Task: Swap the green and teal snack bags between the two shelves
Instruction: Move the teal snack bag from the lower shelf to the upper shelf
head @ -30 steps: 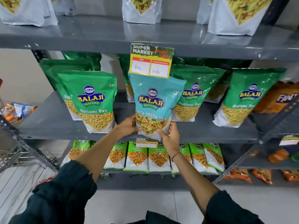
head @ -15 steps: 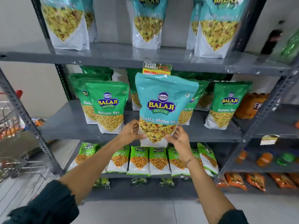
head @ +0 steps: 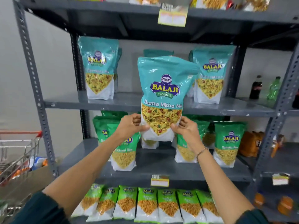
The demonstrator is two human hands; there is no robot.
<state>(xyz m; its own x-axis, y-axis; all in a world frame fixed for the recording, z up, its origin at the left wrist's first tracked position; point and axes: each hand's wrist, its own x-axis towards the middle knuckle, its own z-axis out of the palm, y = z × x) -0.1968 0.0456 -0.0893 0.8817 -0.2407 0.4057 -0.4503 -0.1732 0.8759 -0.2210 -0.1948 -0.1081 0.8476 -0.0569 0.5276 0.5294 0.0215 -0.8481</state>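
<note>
I hold a teal snack bag (head: 163, 88) upright in front of the shelves, its base level with the gap between the two shelves. My left hand (head: 129, 126) grips its lower left corner and my right hand (head: 186, 131) grips its lower right corner. The upper shelf (head: 126, 102) carries more teal bags: one at the left (head: 98, 68), one at the right (head: 210, 75), and one partly hidden behind the held bag. The lower shelf (head: 155, 162) carries green snack bags, one at the left (head: 124, 152) and one at the right (head: 228, 144), others behind.
Smaller light-green bags (head: 145, 202) line the shelf below. A shopping trolley (head: 17, 156) stands at the left. Two bottles (head: 265, 88) stand on the neighbouring rack at the right, orange packets (head: 250, 143) under them. A price tag (head: 173, 16) hangs from the top shelf edge.
Both hands have lifted the teal bag from the green-bag shelf up towards the shelf above. The view has tilted upward, showing the teal-bag shelf in full.
</note>
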